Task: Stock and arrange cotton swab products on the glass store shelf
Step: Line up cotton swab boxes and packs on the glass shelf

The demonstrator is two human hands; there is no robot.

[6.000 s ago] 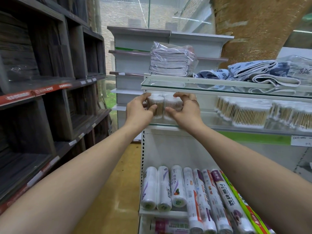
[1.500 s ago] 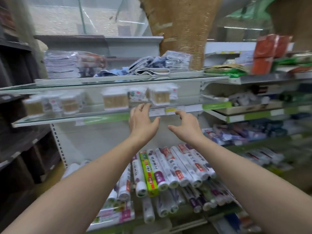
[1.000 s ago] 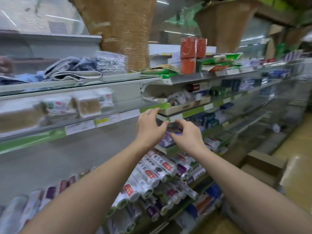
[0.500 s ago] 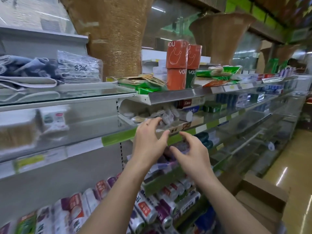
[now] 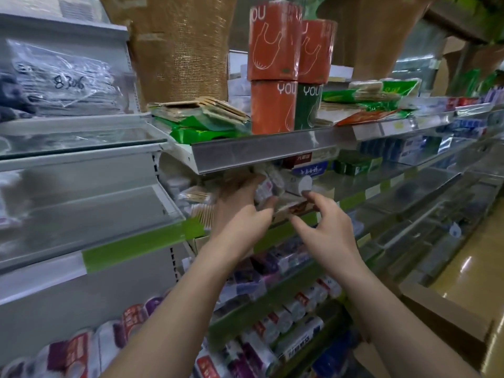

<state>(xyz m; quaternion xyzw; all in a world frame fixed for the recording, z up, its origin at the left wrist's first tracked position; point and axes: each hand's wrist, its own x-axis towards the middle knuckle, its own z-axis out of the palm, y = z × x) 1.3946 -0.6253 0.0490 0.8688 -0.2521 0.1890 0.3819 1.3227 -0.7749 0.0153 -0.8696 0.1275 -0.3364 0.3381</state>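
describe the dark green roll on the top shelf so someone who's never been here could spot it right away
Find the metal-fronted top shelf in the middle of the head view. Four cylindrical rolls stand on it in two stacks of two, printed with "YOU" and a bag outline. The dark green roll is the bottom one of the right stack, under an orange roll; it is the only one that is not orange.

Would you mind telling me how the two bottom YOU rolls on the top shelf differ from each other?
The left bottom roll is orange; the right bottom roll is dark green. The orange one stands nearer the shelf edge and shows fully, while the green one is partly hidden behind it. Both stand upright, carry white YOU lettering and bear an orange roll.
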